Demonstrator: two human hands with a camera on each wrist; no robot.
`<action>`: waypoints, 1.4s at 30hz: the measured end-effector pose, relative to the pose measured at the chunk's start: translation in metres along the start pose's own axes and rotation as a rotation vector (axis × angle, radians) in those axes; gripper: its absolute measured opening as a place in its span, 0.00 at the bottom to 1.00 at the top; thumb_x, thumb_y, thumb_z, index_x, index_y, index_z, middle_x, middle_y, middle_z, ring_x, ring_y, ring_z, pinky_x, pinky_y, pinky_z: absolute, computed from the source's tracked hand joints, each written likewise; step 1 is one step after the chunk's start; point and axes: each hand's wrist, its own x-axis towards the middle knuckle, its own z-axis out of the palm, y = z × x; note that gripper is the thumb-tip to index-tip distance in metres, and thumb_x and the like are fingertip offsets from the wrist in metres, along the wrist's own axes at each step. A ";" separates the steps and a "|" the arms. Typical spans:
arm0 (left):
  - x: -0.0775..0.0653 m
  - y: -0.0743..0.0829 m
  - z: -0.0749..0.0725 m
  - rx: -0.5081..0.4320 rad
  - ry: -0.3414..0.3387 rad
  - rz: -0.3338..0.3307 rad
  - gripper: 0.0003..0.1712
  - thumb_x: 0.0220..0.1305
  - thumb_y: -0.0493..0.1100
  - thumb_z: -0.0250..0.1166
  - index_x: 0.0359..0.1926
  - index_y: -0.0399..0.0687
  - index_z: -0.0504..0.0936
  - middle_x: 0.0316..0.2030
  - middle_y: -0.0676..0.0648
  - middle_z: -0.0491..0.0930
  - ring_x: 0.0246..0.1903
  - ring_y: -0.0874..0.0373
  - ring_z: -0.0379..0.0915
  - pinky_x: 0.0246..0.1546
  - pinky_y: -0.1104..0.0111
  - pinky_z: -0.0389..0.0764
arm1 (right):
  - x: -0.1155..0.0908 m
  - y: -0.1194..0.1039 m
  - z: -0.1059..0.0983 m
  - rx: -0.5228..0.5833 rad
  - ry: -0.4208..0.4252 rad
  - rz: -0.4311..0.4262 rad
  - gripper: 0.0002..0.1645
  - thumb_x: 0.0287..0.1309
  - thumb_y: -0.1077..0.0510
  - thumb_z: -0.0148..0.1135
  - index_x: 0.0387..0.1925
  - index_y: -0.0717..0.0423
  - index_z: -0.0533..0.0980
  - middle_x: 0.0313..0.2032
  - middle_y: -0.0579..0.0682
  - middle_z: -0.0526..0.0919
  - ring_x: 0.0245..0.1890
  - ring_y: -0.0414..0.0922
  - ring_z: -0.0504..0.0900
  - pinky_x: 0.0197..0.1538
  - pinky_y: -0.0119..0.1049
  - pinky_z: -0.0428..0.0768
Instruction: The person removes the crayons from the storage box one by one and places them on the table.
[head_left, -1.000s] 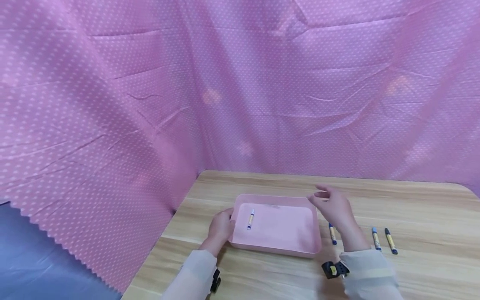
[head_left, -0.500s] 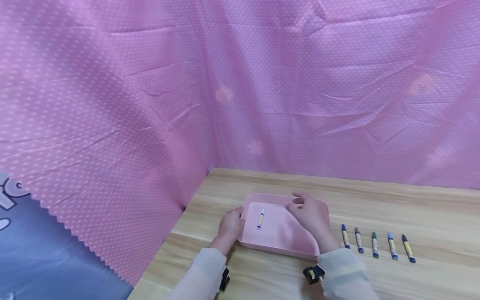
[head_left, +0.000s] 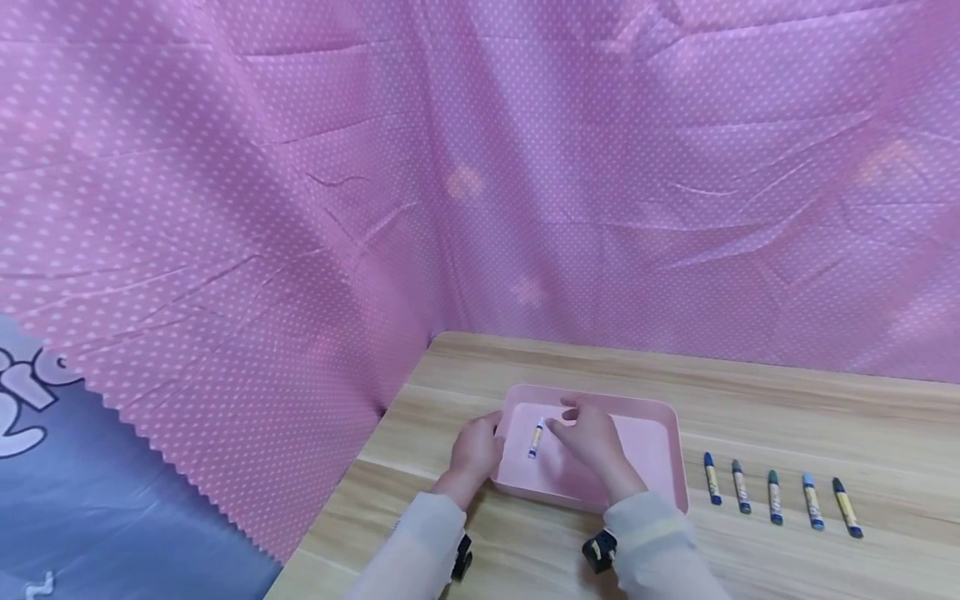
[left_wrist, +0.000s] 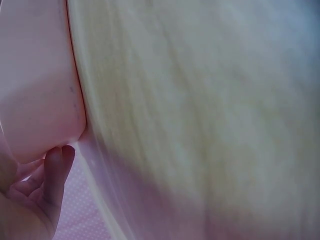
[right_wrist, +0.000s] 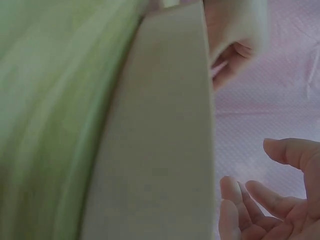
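My left hand (head_left: 477, 450) grips the left rim of a shallow pink tray (head_left: 651, 454) on the table; in the left wrist view its fingers (left_wrist: 54, 175) lie against the tray's outer wall (left_wrist: 40, 75). One crayon (head_left: 536, 439) with a white tip and a yellowish wrapper lies inside the tray, towards the left. Over the tray, just right of that crayon, hovers my right hand (head_left: 592, 440). Its thumb and fingers are apart with nothing between them, as the right wrist view of the hand (right_wrist: 285, 205) also shows.
Right of the tray several crayons lie in a row on the wooden table (head_left: 570, 567): a blue one (head_left: 712, 478), greenish ones, a light blue one (head_left: 812, 501) and a dark-tipped one (head_left: 847, 507). A pink dotted curtain (head_left: 600, 183) hangs behind and at the left.
My right hand has moved left, from the tray's right rim to beside the crayon inside. Crayons that my right arm covered now show. The left hand stays on the tray; the head view has shifted.
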 end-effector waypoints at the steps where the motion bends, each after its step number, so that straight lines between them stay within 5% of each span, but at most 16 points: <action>1: 0.000 0.000 0.000 0.005 0.004 0.010 0.24 0.60 0.35 0.64 0.58 0.39 0.76 0.53 0.41 0.79 0.54 0.46 0.73 0.55 0.57 0.75 | 0.001 0.000 0.003 -0.008 0.001 0.007 0.31 0.54 0.54 0.67 0.57 0.64 0.73 0.44 0.61 0.83 0.46 0.58 0.80 0.49 0.51 0.77; 11: -0.002 0.003 -0.002 0.030 0.012 0.003 0.24 0.59 0.35 0.65 0.58 0.42 0.77 0.52 0.41 0.79 0.52 0.44 0.74 0.54 0.55 0.76 | 0.002 0.004 0.021 -0.044 0.000 0.068 0.29 0.50 0.54 0.66 0.52 0.65 0.75 0.38 0.57 0.84 0.41 0.54 0.82 0.43 0.48 0.79; 22: -0.002 0.000 -0.002 0.044 0.010 0.018 0.24 0.59 0.35 0.65 0.58 0.42 0.77 0.51 0.41 0.79 0.52 0.45 0.75 0.53 0.56 0.76 | 0.008 0.008 0.039 -0.098 -0.028 0.121 0.27 0.52 0.53 0.66 0.51 0.65 0.76 0.45 0.59 0.83 0.46 0.57 0.80 0.46 0.51 0.78; 32: -0.001 -0.002 -0.002 0.021 0.016 0.054 0.23 0.59 0.35 0.65 0.57 0.40 0.77 0.50 0.41 0.80 0.52 0.46 0.75 0.54 0.56 0.76 | 0.011 0.003 0.049 -0.120 -0.021 0.213 0.26 0.49 0.53 0.66 0.48 0.64 0.77 0.42 0.59 0.83 0.40 0.55 0.80 0.41 0.50 0.78; 42: -0.001 -0.001 -0.003 0.026 0.015 0.050 0.22 0.61 0.35 0.64 0.57 0.40 0.77 0.50 0.41 0.80 0.51 0.46 0.75 0.53 0.56 0.76 | 0.015 -0.001 0.055 -0.206 -0.044 0.266 0.14 0.43 0.53 0.70 0.22 0.56 0.74 0.21 0.50 0.76 0.23 0.49 0.74 0.23 0.42 0.73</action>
